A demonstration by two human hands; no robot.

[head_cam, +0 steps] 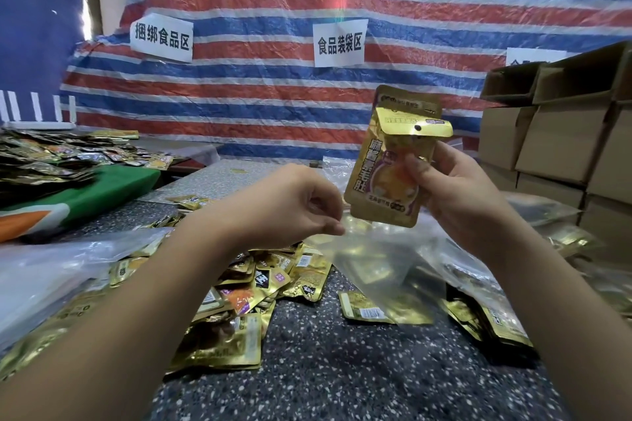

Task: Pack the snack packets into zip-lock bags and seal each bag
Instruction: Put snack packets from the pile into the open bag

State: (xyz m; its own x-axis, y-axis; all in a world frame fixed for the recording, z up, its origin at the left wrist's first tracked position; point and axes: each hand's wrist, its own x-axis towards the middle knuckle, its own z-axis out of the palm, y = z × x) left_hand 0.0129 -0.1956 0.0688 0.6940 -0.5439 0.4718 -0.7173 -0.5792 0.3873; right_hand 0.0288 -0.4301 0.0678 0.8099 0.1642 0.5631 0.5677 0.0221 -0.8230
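Judging from how things lie, the packing is only partly through — a small stack of gold snack packets (386,178) is raised in the right hand (461,195), thumb across the front and fingers curled behind, at least two packets fanned one over the other with their tops upward. The left hand (290,205) hangs just beside that stack, level with its lower edge, fingers loosely curled toward the thumb; it seems to pinch nothing, though I cannot tell whether a film edge lies between the fingertips. Below both hands a clear zip-lock bag (383,270) lies flat on the speckled table (342,369), and it looks unfilled and unsealed, with gold showing through it that may be packets lying under it. Under the left forearm sprawls a loose heap of packets (246,290) yet to be bagged, and more lie scattered below the right wrist. Out past the right hand, clear bags with gold inside (561,236) rest near the cardboard boxes (554,143) — likely finished ones, but their seals are too blurred to confirm. So the current handful has yet to go in and the bag be pressed closed, and the heap suggests many rounds remain.
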